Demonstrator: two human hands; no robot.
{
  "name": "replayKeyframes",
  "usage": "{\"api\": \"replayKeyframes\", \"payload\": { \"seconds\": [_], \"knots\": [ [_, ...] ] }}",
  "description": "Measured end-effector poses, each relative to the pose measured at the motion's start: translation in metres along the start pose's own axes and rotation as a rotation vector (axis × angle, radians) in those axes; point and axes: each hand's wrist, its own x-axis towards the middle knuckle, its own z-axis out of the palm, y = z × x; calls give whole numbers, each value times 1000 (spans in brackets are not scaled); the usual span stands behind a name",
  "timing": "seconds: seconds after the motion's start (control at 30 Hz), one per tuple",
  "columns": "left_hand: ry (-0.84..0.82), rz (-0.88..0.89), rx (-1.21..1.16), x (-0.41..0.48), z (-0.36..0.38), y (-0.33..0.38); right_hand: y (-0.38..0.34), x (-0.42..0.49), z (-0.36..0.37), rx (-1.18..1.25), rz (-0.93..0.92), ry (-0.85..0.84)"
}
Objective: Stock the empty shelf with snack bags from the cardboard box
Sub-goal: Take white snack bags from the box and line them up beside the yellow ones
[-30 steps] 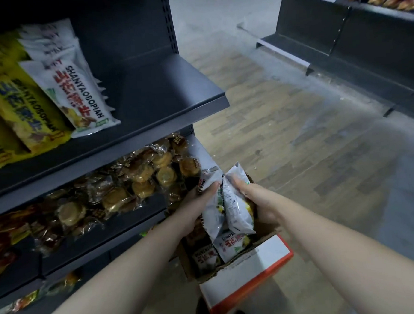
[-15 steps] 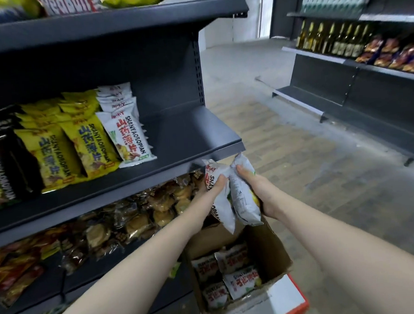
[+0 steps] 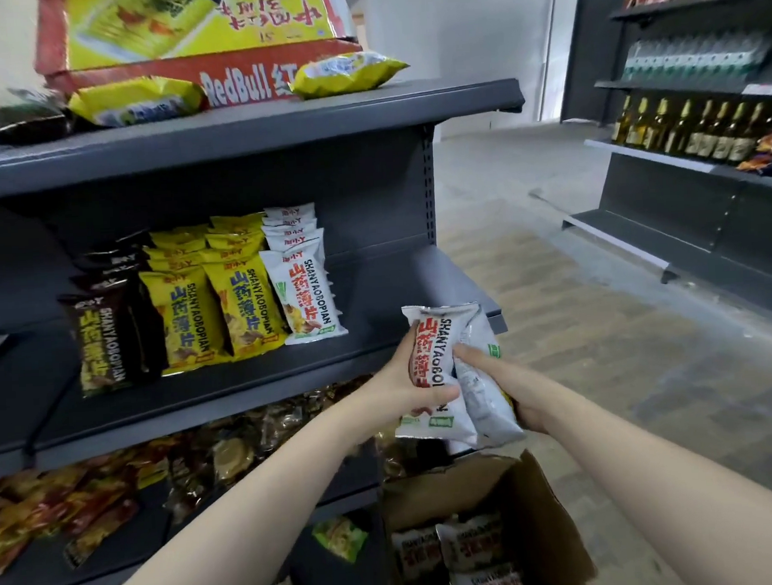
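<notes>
I have both hands on a small bundle of white foil snack bags with red lettering [image 3: 439, 356]. They are upright, just in front of the right end of the dark grey metal shelf [image 3: 388, 292] and above the open brown cardboard box [image 3: 543, 516]. My left hand [image 3: 402, 385] wraps the front bag, thumb laid across its printed face and fingers curled behind. My right hand [image 3: 521, 394] grips the rear bag from the side, fingers bent over its pale face. I count two bags, though a third could be hidden between them. More white bags [image 3: 469, 543] lie in the box below. On the shelf, a leaning row of matching white bags [image 3: 304, 296] stands beside yellow bags [image 3: 237, 304], with bare shelf to its right.

These bags look light, puffy and slick, and I judge the chips inside break easily. I would hold each by its flat faces near the middle with soft pressure, or by the crimped top seam. I would not squeeze the air cushion.
</notes>
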Motion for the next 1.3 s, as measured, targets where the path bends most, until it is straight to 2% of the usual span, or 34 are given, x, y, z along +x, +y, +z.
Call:
{"api": "replayKeyframes", "payload": {
  "seconds": [0.07,0.2,0.37,0.57,0.7,0.83,1.03,1.17,1.3],
  "knots": [
    [-24,-3,-94,-4,-9,-1,-4,5,3,62,3,-42],
    [-23,11,-67,0,-21,2,-13,19,12,123,32,-87],
    [233,-59,-6,14,-50,-2,-24,42,27,175,-57,-56],
    [327,-74,15,42,-87,-6,-58,84,40,-56,-137,19],
    [240,-78,22,66,-111,-3,-81,112,43,-206,-249,1],
    [215,-67,45,93,-132,-7,-99,144,42,-290,-379,84],
    [428,-5,20,142,-147,-16,-109,195,46,-253,-524,454],
    [612,-12,0,175,-149,-19,-109,220,45,-219,-595,513],
    [798,-42,-149,204,-154,-25,-112,238,40,-221,-640,502]
  ]
}}
